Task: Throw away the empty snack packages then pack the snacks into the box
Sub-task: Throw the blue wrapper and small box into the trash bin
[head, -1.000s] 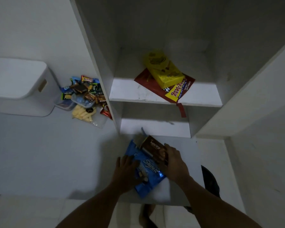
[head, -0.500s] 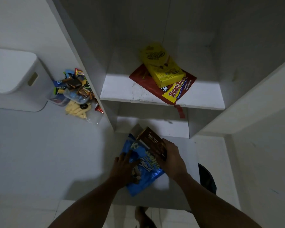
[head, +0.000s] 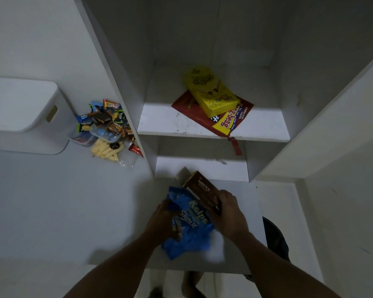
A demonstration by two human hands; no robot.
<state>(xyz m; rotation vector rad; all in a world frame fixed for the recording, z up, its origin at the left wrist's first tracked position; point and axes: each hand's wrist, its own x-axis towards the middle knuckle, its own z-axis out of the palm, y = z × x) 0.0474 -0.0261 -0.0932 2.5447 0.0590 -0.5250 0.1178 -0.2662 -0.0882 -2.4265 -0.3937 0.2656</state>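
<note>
Crumpled blue Kalpa snack bag gripped at left edge by left hand, low over white desk. Brown Nextar box, lettering visible, clasped by right hand, touching bag. Yellow carton on red Beng-Beng wrapper, on shelf.

A home: white built-in shelving, snack pile on counter.
</note>
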